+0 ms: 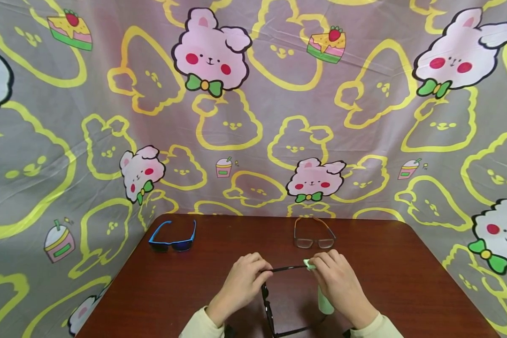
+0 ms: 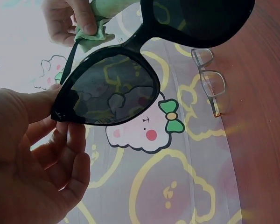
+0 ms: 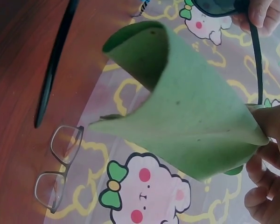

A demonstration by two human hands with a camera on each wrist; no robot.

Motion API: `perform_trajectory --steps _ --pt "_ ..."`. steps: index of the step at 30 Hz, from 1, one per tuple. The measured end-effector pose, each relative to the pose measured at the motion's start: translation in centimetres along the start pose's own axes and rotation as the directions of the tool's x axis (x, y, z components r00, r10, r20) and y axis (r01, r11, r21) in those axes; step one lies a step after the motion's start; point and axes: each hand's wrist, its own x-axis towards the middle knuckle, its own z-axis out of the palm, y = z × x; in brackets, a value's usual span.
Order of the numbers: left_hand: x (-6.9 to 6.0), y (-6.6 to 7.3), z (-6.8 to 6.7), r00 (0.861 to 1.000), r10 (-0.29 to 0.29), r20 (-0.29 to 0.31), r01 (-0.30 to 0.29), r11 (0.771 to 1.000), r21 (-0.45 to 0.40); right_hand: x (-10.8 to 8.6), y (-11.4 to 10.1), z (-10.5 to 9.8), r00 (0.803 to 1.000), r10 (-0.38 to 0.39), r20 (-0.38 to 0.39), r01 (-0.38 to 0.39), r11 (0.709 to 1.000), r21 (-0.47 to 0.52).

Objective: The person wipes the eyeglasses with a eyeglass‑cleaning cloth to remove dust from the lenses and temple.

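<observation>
Blue-rimmed sunglasses (image 1: 182, 245): dark-lensed, set well off to the left near the far edge of the tabletop (image 1: 152, 291), arms open toward the patterned curtain (image 1: 253, 117).
Left hand (image 1: 245, 281): thumb and fingers clamped on the black frame's corner, by the hinge. From where I stand, that looks a sound anchor; gripping so close to the joint should spare it any twisting, provided the thumb stays off the lens.
Black sunglasses (image 2: 135, 44): held between both hands at the near side, lenses to the left, arms reaching right.
Black arm (image 1: 288, 268): stretched from the left hand to the cloth, bare in between. I take the step to be wiping it; long, light strokes along its length would suit, never sideways.
Clear glasses (image 1: 326, 243): beyond the hands, resting on the tabletop, arms open and pointing away.
Green cloth (image 3: 196, 107): pinched at the arm's tip, its wide tail curling loose. Gathering that tail would help it clear the other arm (image 3: 57, 63).
Right hand (image 1: 340, 284): thumb and fingers together on the cloth; an even pinch should clean both faces.
</observation>
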Motion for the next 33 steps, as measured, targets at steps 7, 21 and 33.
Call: perform_trajectory --steps 7,21,33 --pt "-0.07 -0.22 -0.06 1.000 -0.006 0.010 0.006 1.000 -0.014 -0.18 0.17 -0.18 1.000 0.005 0.019 -0.005 1.000 0.019" --pt "-0.32 -0.55 -0.40 0.999 -0.017 0.034 0.019 0.998 -0.060 -0.36 0.46 -0.37 0.999 -0.036 0.023 0.034 0.997 0.074" --pt "-0.50 -0.86 -0.47 0.999 -0.019 0.039 0.022 0.997 -0.079 -0.60 0.85 -0.57 0.999 -0.045 0.026 0.043 0.997 0.070"
